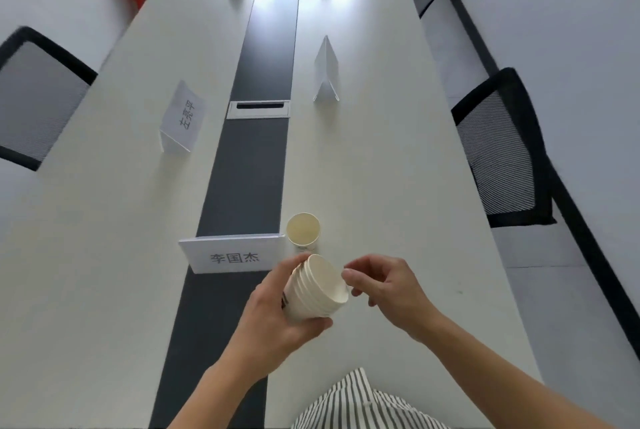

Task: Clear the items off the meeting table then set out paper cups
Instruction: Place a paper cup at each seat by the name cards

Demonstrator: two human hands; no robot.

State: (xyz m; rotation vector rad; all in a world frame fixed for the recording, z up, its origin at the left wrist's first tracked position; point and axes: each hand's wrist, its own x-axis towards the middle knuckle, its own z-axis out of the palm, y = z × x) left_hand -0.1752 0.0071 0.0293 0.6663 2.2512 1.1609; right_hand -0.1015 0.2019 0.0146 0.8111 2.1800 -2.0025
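Paper stack (317, 292): left hand (273, 321) | lone cup (303, 229): apart from table (464, 186) edge

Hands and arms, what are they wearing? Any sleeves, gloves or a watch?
No gloves on the left hand or the right hand, and no watch or rings that I can see. The left forearm and right forearm are bare, with no sleeves in view. At the bottom edge is striped clothing, dark and white.
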